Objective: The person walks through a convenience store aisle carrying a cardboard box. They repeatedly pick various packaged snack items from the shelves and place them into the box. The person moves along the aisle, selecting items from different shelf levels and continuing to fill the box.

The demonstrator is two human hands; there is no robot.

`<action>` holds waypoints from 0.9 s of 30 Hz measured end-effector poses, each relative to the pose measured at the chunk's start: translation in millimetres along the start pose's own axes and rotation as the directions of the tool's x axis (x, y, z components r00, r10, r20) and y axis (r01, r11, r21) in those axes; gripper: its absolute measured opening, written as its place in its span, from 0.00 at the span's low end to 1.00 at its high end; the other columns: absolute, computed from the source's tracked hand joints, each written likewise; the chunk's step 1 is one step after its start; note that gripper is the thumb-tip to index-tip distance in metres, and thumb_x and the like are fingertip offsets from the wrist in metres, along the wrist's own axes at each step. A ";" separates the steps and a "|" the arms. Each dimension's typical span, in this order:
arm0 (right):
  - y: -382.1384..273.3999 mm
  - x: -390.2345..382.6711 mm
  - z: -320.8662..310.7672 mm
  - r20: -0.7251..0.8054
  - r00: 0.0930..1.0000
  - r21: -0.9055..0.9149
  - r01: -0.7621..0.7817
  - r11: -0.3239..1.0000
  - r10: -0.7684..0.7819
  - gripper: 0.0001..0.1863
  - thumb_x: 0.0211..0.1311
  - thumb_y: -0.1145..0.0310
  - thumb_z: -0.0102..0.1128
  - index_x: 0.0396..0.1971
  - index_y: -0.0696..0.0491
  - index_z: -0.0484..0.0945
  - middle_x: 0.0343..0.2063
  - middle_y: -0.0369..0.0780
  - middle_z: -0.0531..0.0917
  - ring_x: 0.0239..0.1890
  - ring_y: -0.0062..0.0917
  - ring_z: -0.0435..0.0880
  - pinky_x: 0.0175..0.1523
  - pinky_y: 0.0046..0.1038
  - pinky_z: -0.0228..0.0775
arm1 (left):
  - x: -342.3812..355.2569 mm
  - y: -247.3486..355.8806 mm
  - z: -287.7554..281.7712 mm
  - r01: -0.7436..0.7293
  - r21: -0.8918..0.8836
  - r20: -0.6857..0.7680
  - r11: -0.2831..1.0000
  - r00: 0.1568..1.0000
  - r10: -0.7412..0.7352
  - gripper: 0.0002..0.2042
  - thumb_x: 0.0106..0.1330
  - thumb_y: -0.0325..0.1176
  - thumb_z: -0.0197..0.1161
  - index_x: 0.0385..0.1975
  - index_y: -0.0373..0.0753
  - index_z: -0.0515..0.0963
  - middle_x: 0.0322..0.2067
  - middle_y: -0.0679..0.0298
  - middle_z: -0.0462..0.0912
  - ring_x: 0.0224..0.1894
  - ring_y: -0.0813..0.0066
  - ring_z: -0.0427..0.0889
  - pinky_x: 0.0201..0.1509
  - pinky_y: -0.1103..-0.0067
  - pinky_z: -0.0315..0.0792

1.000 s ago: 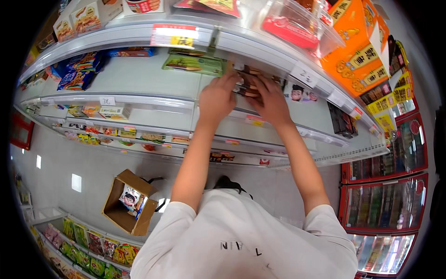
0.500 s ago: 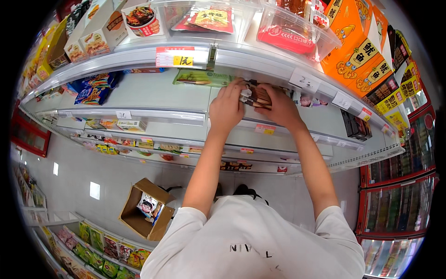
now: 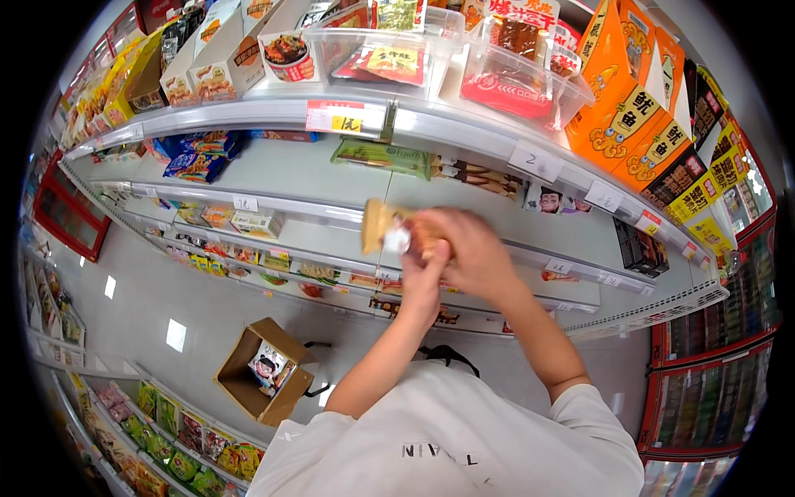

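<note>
In front of the shelf edge, my right hand (image 3: 476, 253) is closed round a snack packet (image 3: 373, 227), smeared by motion. Its yellow-brown end sticks out leftward, with a white patch and dark red beside my fingers. Below it, my left hand (image 3: 422, 286) is closed against the same packet, its thumb up by the right hand's fingers. I cannot make out whether they hold one packet or more. Behind the hands, brown-and-cream striped packets (image 3: 476, 176) lie flat on the shelf (image 3: 290, 170), between a green packet (image 3: 381, 157) and packets with a cartoon figure (image 3: 551, 199).
Clear plastic bins (image 3: 389, 62) and orange snack boxes (image 3: 625, 108) stand on the shelf above. An open cardboard box (image 3: 236, 377) with packets inside is on the floor at left. Another snack shelf (image 3: 157, 422) runs behind it; red-framed glass cabinets (image 3: 716, 398) stand at right.
Both hands have come back from the shelf toward me, holding the snack packet. Striped packets now show where the hands were. The view has shifted slightly.
</note>
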State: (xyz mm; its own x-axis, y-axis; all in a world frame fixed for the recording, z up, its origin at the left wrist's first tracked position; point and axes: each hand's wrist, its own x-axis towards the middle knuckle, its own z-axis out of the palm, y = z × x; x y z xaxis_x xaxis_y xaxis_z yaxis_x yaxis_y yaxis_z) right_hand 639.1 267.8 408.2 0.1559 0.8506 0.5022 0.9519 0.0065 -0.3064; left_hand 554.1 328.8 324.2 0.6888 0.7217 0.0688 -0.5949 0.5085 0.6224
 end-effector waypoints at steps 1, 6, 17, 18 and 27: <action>-9.2 0.4 -4.2 0.066 0.997 0.037 0.042 0.998 -0.045 0.36 0.49 0.67 0.67 0.63 0.45 0.68 0.51 0.46 0.79 0.53 0.42 0.77 0.61 0.38 0.68 | -1.5 2.5 -5.1 -0.002 0.021 -0.039 1.000 0.999 0.003 0.28 0.70 0.39 0.62 0.66 0.41 0.58 0.58 0.64 0.71 0.60 0.71 0.72 0.64 0.70 0.67; 37.3 20.6 -40.8 0.475 0.852 0.450 -0.452 0.770 0.223 0.26 0.64 0.57 0.64 0.61 0.48 0.76 0.57 0.42 0.79 0.57 0.28 0.78 0.60 0.32 0.71 | 0.3 25.8 -23.3 0.119 -0.003 -0.061 0.993 0.991 -0.119 0.26 0.70 0.36 0.62 0.65 0.38 0.62 0.58 0.62 0.73 0.59 0.71 0.73 0.62 0.73 0.67; 147.3 7.1 5.3 -0.152 0.967 -0.430 -0.252 0.867 0.205 0.26 0.53 0.58 0.68 0.52 0.49 0.75 0.52 0.48 0.77 0.57 0.47 0.73 0.61 0.45 0.65 | -15.3 51.6 0.9 0.226 -0.241 0.168 0.944 0.968 -0.188 0.24 0.74 0.45 0.46 0.66 0.42 0.61 0.60 0.53 0.71 0.53 0.54 0.77 0.55 0.58 0.76; 137.6 6.9 0.3 -0.110 0.963 -0.395 -0.268 0.879 0.244 0.26 0.53 0.58 0.68 0.52 0.49 0.75 0.52 0.48 0.76 0.57 0.47 0.73 0.62 0.45 0.65 | -13.4 48.7 -0.4 0.247 -0.255 0.158 0.935 0.964 -0.212 0.24 0.74 0.47 0.46 0.66 0.43 0.62 0.59 0.54 0.73 0.53 0.55 0.78 0.55 0.59 0.76; 157.8 -6.5 -7.4 0.099 0.948 -0.206 -0.277 0.938 0.302 0.30 0.51 0.51 0.71 0.52 0.48 0.73 0.55 0.47 0.75 0.58 0.47 0.71 0.62 0.42 0.65 | -9.7 16.2 8.0 0.292 -0.263 0.228 0.920 0.945 -0.235 0.24 0.77 0.53 0.40 0.66 0.46 0.63 0.60 0.62 0.72 0.51 0.60 0.80 0.55 0.65 0.76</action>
State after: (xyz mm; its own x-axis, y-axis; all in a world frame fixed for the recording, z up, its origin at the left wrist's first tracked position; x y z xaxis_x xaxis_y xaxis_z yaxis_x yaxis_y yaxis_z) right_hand 790.2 259.4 362.5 0.4091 0.8604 0.3040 0.9044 -0.3381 -0.2602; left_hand 541.1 326.3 339.9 0.8850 0.4555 0.0961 -0.4548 0.8019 0.3874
